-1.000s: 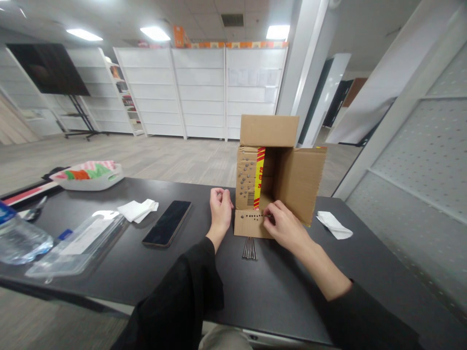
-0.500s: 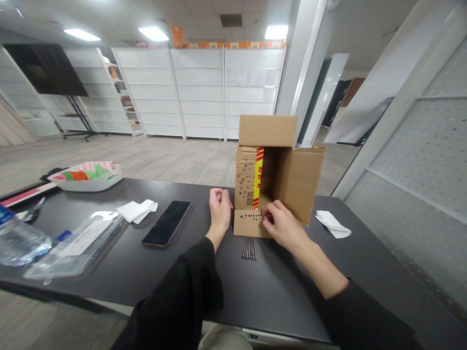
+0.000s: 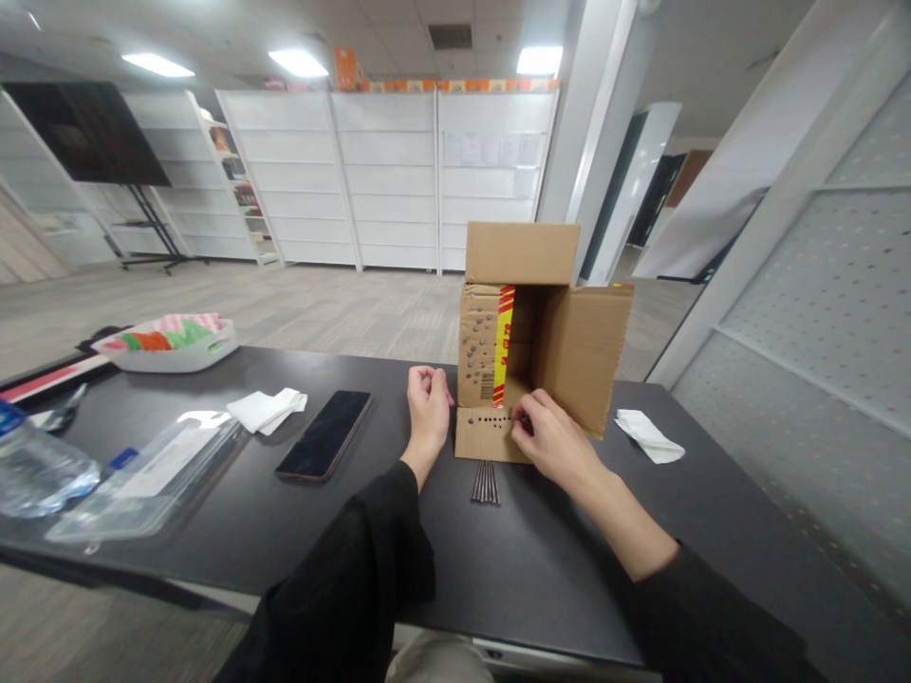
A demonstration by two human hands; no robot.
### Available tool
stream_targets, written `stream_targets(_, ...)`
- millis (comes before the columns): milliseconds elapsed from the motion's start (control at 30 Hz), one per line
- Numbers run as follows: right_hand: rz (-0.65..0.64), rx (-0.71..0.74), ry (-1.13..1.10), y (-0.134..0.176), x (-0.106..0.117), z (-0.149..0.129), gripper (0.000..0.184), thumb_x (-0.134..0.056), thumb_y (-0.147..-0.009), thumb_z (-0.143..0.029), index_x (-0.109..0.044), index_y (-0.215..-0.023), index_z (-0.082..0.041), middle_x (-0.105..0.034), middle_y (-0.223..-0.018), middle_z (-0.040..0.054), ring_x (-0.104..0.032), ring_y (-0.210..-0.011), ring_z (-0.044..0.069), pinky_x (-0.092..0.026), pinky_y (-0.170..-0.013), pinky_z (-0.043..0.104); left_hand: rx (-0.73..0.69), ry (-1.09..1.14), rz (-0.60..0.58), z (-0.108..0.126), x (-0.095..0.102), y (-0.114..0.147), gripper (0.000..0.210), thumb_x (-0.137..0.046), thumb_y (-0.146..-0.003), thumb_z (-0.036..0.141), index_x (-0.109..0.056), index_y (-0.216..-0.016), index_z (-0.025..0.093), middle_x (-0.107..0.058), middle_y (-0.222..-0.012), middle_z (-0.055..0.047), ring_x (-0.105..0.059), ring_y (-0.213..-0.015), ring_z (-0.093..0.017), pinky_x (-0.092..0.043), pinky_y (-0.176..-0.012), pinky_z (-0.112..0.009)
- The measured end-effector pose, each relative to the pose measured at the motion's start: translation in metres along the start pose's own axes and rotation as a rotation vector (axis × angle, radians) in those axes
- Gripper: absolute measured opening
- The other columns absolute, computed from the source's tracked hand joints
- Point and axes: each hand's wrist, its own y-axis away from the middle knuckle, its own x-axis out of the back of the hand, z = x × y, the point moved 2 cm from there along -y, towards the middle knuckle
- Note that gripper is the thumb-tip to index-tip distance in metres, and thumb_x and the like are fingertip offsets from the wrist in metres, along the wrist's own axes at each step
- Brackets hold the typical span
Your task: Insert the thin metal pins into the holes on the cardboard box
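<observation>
An open cardboard box (image 3: 522,253) stands on the dark table, its flaps spread around the opening. Grey nail heads dot the left flap (image 3: 470,391), next to a strip of yellow and red tape. Small dark holes run across the lower flap (image 3: 484,445), with one nail head at its left. My right hand (image 3: 555,436) pinches at the right part of this flap; whatever is between the fingertips is hidden. Just left of the box, my left hand (image 3: 429,408) is curled closed, its inside out of sight. Several long nails (image 3: 486,485) lie bunched in front of the lower flap.
Left of my arms lie a phone (image 3: 325,436), a folded tissue (image 3: 267,410), a clear plastic case (image 3: 153,479) and a water bottle (image 3: 39,470). Farther back sits a white basket (image 3: 171,359) with colourful contents. Another tissue (image 3: 649,436) is right of the box.
</observation>
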Motion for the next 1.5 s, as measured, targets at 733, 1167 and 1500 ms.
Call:
stream_targets(733, 0.001, -0.032, 0.044, -0.001, 0.001, -0.002, 0.01, -0.048, -0.091, -0.015, -0.055, -0.088, -0.021, -0.059, -0.098, 0.0051, -0.062, -0.086, 0.019, -0.042, -0.068, 0.029, 0.004, 0.015, -0.001, -0.001, 0.0, -0.001, 0.017, -0.055, -0.087, 0.032, -0.041, -0.085, 0.023, -0.046, -0.054, 0.01, -0.047, -0.045, -0.009, -0.039, -0.048, -0.021)
stream_targets(1167, 0.024, -0.068, -0.029, 0.0, 0.009, -0.007, 0.005, -0.052, -0.086, -0.018, -0.055, -0.084, -0.021, -0.063, -0.093, 0.0047, -0.06, -0.085, 0.02, -0.039, -0.068, 0.029, -0.005, 0.015, 0.0, -0.004, 0.001, -0.002, 0.019, -0.057, -0.087, 0.034, -0.041, -0.085, 0.023, -0.046, -0.055, 0.01, -0.047, -0.045, -0.009, -0.039, -0.049, -0.021)
stream_targets(1500, -0.006, -0.056, -0.076, 0.002, 0.011, -0.009, 0.008, -0.05, -0.085, -0.016, -0.054, -0.089, -0.021, -0.067, -0.092, 0.0042, -0.06, -0.081, 0.02, -0.036, -0.066, 0.028, -0.006, 0.016, 0.001, -0.004, 0.001, -0.002, 0.017, -0.056, -0.087, 0.033, -0.042, -0.086, 0.023, -0.047, -0.055, 0.01, -0.047, -0.046, -0.009, -0.039, -0.049, -0.021)
